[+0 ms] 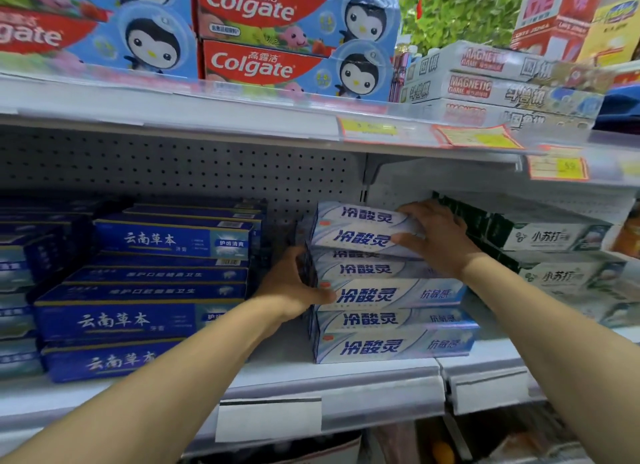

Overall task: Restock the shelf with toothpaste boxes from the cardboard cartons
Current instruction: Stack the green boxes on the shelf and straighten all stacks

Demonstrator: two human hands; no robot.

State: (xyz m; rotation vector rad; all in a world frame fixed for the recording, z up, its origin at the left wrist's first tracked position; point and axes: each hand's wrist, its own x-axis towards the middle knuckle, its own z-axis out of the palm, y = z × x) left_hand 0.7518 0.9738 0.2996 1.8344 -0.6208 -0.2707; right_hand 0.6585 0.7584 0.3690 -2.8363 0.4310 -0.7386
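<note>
Toothpaste boxes in pale blue-and-white card with dark blue lettering (388,294) stand in one stack on the white metal shelf (346,370), their long printed faces toward me. The stack sits between a pile of dark blue toothpaste boxes (145,290) on its left and a pile of white-and-green toothpaste boxes (554,252) on its right.

My right hand (438,237) is on the top box of the pale stack (360,230), which lies slightly tilted against the ones under it. Those fingers (415,209) curl over its upper right edge while the thumb presses along the front face lower down, so the box is pinched between them.

My left hand (294,285) wraps the left end of the stack about halfway up. Its thumb lies across the front of a middle box, just beside the lettering; the other fingers go round the end of the boxes and are hidden behind them, so I cannot tell how far they reach.

Above, a second white shelf carries red-and-blue Colgate cartons with a penguin picture (294,38). A blank white label strip (268,418) hangs on the front edge of my shelf.
</note>
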